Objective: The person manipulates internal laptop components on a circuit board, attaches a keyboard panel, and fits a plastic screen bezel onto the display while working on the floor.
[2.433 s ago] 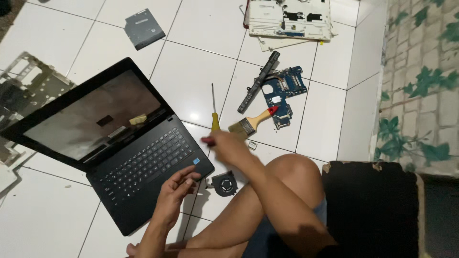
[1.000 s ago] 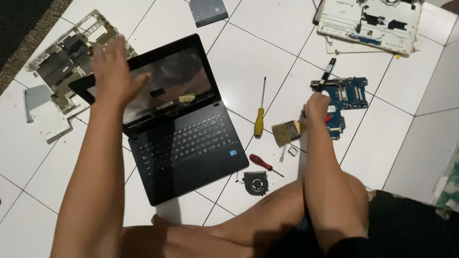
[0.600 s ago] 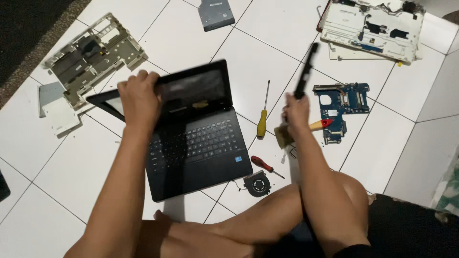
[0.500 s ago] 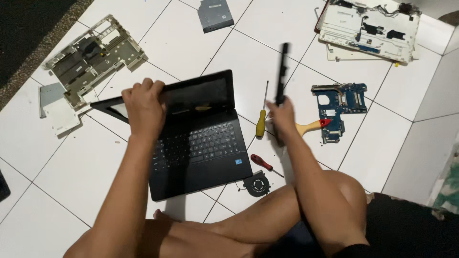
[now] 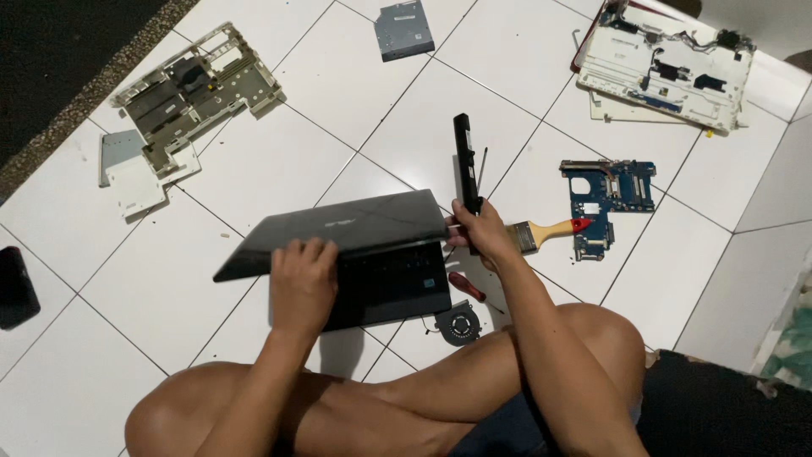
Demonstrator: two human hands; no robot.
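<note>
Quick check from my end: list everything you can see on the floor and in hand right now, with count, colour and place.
laptop: 1, black, floor centre, lid nearly shut
long bar-shaped part: 1, black, held upright right of the laptop
paintbrush: 1, wooden handle with red tip, floor right of the laptop
circuit board: 1, blue, right of centre
cooling fan: 1, black, by the laptop's near right corner
red-handled screwdriver: 1, beside the fan
white laptop shell: 1, top right
optical drive: 1, grey, top centre
bare frame: 1, off-white, top left
dark object: 1, left edge, kind unclear
left hand: on the laptop lid
right hand: grip closed on the bar-shaped part
</note>
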